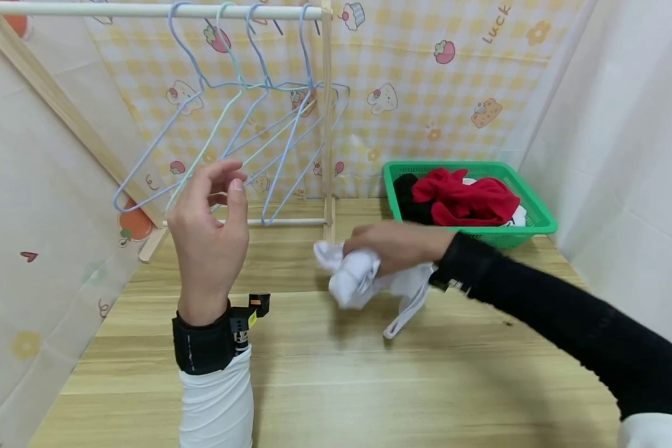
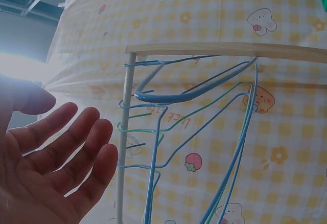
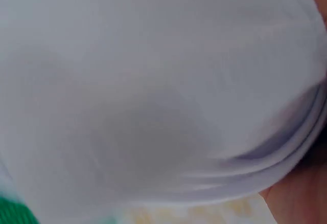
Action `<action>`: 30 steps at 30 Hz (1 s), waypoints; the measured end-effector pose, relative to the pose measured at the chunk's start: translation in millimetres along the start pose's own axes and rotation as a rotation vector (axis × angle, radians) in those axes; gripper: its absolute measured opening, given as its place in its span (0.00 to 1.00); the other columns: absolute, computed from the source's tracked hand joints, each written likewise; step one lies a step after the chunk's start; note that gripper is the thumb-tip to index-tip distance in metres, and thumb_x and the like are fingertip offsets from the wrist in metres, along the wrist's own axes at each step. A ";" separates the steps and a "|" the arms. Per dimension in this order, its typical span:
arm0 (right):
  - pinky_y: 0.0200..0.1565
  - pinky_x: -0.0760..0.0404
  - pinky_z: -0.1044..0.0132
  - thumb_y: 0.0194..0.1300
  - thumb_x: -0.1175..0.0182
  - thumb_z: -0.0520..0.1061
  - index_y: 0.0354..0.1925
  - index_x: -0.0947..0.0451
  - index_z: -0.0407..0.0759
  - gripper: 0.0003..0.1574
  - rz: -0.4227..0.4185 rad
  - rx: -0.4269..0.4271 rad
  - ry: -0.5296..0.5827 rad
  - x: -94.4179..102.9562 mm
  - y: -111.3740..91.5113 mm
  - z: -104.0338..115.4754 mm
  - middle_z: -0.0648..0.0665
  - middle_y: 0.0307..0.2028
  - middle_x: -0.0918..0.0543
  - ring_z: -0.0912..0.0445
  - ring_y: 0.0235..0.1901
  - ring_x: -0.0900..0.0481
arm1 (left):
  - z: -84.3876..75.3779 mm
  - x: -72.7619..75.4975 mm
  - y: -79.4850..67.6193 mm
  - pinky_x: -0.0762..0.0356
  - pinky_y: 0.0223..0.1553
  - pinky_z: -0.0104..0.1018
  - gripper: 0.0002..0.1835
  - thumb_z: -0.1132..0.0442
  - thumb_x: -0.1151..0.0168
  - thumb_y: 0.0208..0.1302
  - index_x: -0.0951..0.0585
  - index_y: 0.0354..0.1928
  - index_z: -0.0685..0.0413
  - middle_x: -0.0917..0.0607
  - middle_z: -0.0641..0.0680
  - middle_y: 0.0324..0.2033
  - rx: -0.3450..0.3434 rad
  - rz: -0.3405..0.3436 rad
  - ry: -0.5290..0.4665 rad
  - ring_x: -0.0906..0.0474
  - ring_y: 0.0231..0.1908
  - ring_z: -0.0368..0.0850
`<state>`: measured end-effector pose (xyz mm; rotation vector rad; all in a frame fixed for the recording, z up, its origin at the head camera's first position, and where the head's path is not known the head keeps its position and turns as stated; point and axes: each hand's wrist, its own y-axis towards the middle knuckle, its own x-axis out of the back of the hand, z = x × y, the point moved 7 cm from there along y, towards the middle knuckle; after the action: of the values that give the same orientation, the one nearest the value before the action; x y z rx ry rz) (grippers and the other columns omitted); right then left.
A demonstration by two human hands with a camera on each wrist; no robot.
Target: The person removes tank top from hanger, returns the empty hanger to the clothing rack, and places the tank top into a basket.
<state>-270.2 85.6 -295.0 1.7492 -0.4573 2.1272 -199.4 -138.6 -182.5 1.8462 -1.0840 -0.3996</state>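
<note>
My right hand [image 1: 397, 244] grips a bunched white garment [image 1: 355, 280] over the middle of the table. One narrow strap-like end of the garment hangs down below the wrist. In the right wrist view the white cloth [image 3: 127, 81] fills nearly the whole picture and hides most of the fingers. My left hand [image 1: 208, 233] is raised in front of the hangers, its fingers loosely bent and holding nothing. Several blue hangers [image 1: 292, 134] and a mint-green hanger [image 1: 213, 134] hang from the rack's white rod [image 1: 112, 9], behind the left hand.
A green basket [image 1: 540, 218] at the back right holds red clothing [image 1: 470, 199], black clothing [image 1: 409, 199] and some white cloth. The rack's wooden post [image 1: 328, 124] stands left of the basket. Light curtains [image 1: 621, 124] close off the right side of the wooden table [image 1: 341, 379].
</note>
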 end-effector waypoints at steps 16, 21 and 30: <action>0.54 0.28 0.33 0.56 0.33 0.38 0.60 0.29 0.32 0.33 -0.576 -0.487 -0.284 236.7 -109.1 -128.4 0.24 0.56 0.25 0.35 0.51 0.32 | 3.0 -3.3 -0.2 0.24 0.41 0.34 0.14 0.65 0.47 0.68 0.19 0.49 0.65 0.12 0.63 0.38 0.023 0.042 -0.022 0.20 0.41 0.46; 0.57 0.29 0.32 0.55 0.32 0.40 0.59 0.28 0.31 0.34 -0.754 -0.555 -0.339 230.9 -124.4 -160.9 0.22 0.56 0.28 0.32 0.54 0.32 | 3.3 -4.6 -0.6 0.24 0.42 0.36 0.15 0.64 0.47 0.68 0.19 0.50 0.65 0.13 0.62 0.39 0.033 0.049 -0.032 0.20 0.41 0.46; 0.44 0.27 0.31 0.42 0.30 0.29 0.53 0.26 0.33 0.35 -0.538 -0.440 -0.271 101.4 -113.1 -209.5 0.22 0.48 0.27 0.31 0.45 0.30 | 5.1 -6.7 -1.2 0.24 0.42 0.37 0.14 0.64 0.47 0.68 0.18 0.50 0.63 0.12 0.61 0.39 0.053 0.060 -0.036 0.20 0.41 0.46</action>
<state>-418.4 288.0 -231.5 1.6635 -0.4224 1.3144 -205.9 -135.7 -187.3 1.8543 -1.1812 -0.3733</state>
